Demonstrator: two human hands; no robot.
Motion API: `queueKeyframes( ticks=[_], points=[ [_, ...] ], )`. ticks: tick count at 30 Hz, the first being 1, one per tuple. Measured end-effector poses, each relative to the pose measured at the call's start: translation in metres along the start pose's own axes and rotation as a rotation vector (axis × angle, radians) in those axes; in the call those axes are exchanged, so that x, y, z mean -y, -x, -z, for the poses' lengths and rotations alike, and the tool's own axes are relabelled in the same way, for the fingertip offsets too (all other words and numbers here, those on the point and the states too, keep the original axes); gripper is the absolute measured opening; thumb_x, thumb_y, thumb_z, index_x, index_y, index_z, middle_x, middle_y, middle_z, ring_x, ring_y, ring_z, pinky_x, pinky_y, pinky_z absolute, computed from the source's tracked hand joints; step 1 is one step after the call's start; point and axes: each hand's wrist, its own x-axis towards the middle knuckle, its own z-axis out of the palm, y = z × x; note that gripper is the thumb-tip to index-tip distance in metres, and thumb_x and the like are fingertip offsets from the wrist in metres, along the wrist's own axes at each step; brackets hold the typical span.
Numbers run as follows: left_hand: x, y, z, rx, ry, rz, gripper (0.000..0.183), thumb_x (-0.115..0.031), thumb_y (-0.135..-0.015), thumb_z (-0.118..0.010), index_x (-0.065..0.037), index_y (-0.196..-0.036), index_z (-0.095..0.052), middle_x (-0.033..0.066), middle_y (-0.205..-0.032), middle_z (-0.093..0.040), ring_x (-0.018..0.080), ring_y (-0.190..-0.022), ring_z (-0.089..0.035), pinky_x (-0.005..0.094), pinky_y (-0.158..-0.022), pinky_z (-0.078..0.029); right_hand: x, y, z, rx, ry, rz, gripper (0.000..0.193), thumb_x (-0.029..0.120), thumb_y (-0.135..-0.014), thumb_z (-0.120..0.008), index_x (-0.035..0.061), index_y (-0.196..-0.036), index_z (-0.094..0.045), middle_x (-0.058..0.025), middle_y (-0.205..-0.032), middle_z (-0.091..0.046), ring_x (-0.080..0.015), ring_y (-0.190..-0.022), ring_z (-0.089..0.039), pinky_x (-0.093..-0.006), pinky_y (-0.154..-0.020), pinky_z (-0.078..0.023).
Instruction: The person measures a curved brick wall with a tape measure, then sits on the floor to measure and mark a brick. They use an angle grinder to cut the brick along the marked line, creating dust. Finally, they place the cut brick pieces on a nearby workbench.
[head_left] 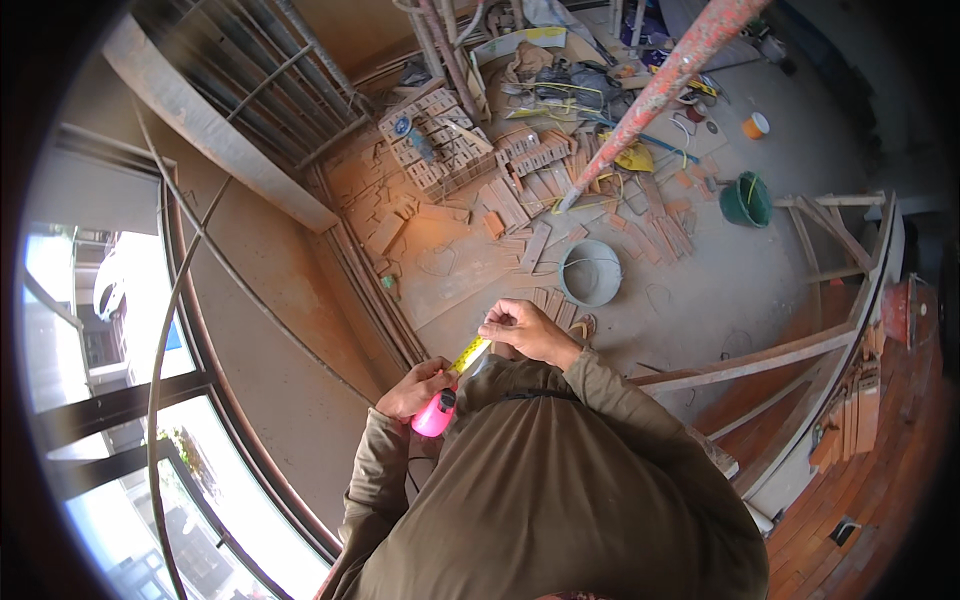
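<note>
The person's hands are together in front of the waist, both closed on parts of one tape measure. The left hand (413,389) is wrapped around the upper part of its pink case (431,416), which hangs just below the fingers with a dark patch on its side. A short length of yellow blade (470,354) runs out of the case, slanting up and to the right. At its far end, the right hand (527,331) pinches the blade between thumb and fingers, so the tape measure lies between the two hands, just above the brown shirt (560,480).

Beyond the hands, near the right wrist, a foot in a sandal (585,325) shows on the floor (680,300). Past it stands a grey bucket (590,275) with a thin handle, and farther right a green bucket (745,201) and a small orange-and-white tub (755,125). Reddish tile pieces (650,230) lie scattered near the foot of a slanting, mottled red pole (670,80). Behind them, a pale stack of hollow blocks (437,150) carries a blue object (413,138).

A wooden frame (760,359) stands to the right; bright windows (120,320) and crossing cables (168,330) are on the left.
</note>
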Motion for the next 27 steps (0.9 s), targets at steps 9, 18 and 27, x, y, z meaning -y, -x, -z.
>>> queueKeyframes(
  ticks=[9,18,27],
  points=[
    [-0.028,-0.021,-0.02,-0.014,0.076,-0.017,0.051,-0.053,-0.1,-0.051,-0.003,-0.113,-0.057,0.0015,-0.088,-0.056,0.0099,-0.075,-0.055,0.0266,-0.066,-0.048,0.002,0.01,0.002,0.033,0.233,0.009,0.038,0.035,-0.092,-0.07,-0.0015,-0.104,-0.066,-0.013,-0.098,-0.07,-0.0205,-0.094,-0.066,-0.0356,-0.084,-0.052],
    [-0.018,-0.039,-0.014,-0.023,0.501,0.051,0.055,-0.054,-0.099,-0.05,-0.002,-0.115,-0.059,0.0083,-0.074,-0.062,0.019,-0.056,-0.061,0.0334,-0.048,-0.052,-0.081,0.04,0.093,-0.398,0.319,-0.163,0.04,0.032,-0.092,-0.068,-0.0001,-0.117,-0.065,-0.0146,-0.109,-0.07,-0.0224,-0.103,-0.067,-0.0354,-0.088,-0.052],
    [-0.016,-0.047,-0.022,-0.057,0.716,0.124,0.038,-0.039,-0.098,-0.054,-0.002,-0.102,-0.06,0.0102,-0.073,-0.062,0.0254,-0.059,-0.063,0.0392,-0.055,-0.054,-0.298,0.17,0.163,-0.473,0.862,-0.622,0.034,0.033,-0.09,-0.055,0.0035,-0.094,-0.071,-0.0204,-0.1,-0.069,-0.0377,-0.096,-0.066,-0.0473,-0.085,-0.052]
  ],
)
